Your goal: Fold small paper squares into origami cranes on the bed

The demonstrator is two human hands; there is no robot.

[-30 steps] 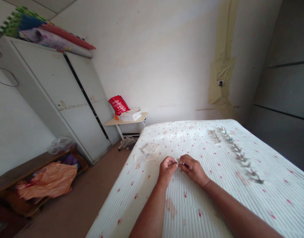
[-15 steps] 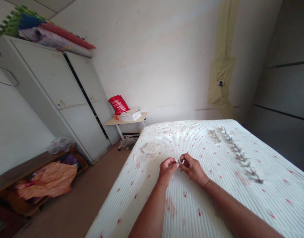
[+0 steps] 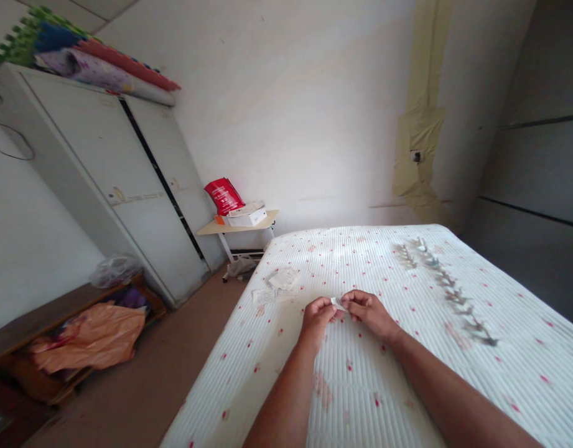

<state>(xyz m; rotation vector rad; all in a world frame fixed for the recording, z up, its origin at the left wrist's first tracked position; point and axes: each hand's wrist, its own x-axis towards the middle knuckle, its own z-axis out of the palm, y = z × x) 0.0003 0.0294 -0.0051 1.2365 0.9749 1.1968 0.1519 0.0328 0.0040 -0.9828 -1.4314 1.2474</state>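
Observation:
Between my two hands, over the middle of the bed, is a small folded piece of paper (image 3: 337, 303). My left hand (image 3: 318, 314) pinches its left side with thumb and fingers. On the other side my right hand (image 3: 366, 311) grips it, fingers closed; part of the paper is hidden behind the fingertips. Several flat printed paper sheets (image 3: 282, 281) lie in a loose pile to the left, beyond my left hand. To the right, small folded paper figures (image 3: 449, 291) stand in a long row, with a shorter row (image 3: 405, 256) beside its far end.
The bed (image 3: 333, 398) has a ribbed white cover with red spots. Past its far left corner stands a small table (image 3: 210, 229) with a red bag (image 3: 224, 196) and a white box (image 3: 249, 216). A grey cabinet (image 3: 141, 186) and a low wooden bench (image 3: 38, 311) are at left.
My right hand has shifted slightly right and its fingers have flattened along the paper. More of the paper shows between the hands. The sheets and figures stay where they were.

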